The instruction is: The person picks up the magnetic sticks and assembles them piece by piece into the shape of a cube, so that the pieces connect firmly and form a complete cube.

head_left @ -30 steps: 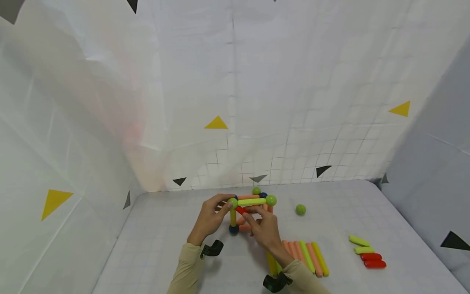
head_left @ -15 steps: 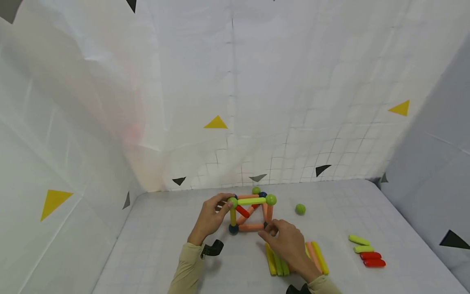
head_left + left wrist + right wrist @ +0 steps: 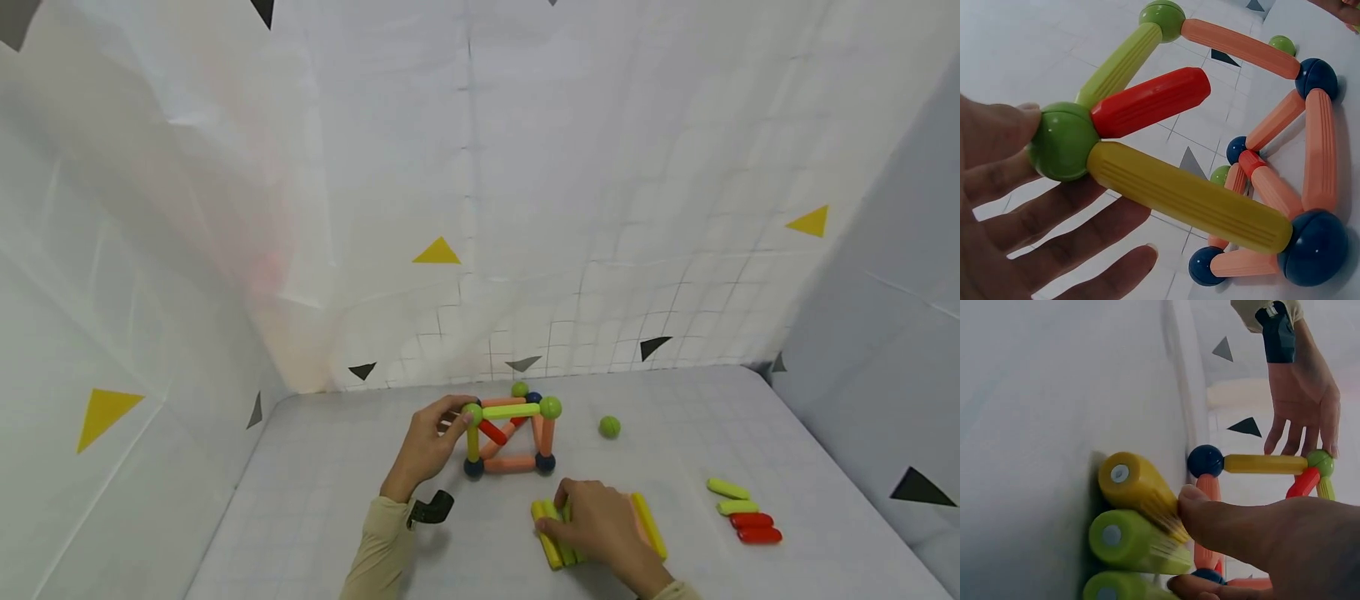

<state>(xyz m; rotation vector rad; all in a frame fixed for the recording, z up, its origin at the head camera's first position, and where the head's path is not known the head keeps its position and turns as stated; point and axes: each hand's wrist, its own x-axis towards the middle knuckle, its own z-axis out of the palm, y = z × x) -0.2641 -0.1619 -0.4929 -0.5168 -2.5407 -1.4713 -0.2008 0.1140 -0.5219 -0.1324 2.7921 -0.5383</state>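
Observation:
My left hand (image 3: 429,446) pinches a green ball (image 3: 1063,140) at the upper left corner of a stick-and-ball frame; its other fingers spread behind. A yellow rod (image 3: 1191,197), a light green rod (image 3: 1119,65) and a short red rod (image 3: 1154,103) join that ball. The red rod's other end is free. Below, dark blue balls (image 3: 545,463) and orange rods (image 3: 510,464) form the base on the table. My right hand (image 3: 600,521) is over a row of loose rods, thumb touching a yellow rod (image 3: 1138,484) and fingertips by the green rods (image 3: 1132,540), thumb and fingers apart.
A loose green ball (image 3: 610,427) lies right of the frame, and another green ball (image 3: 520,389) shows behind it. Short green rods (image 3: 727,488) and red rods (image 3: 759,535) lie at the table's right. White sheeting (image 3: 390,208) surrounds the table (image 3: 330,467).
My right hand has let go of the red rod, moving down and right to the loose rods. The left hand stays on the green ball. The yellow rod in the row has shifted slightly.

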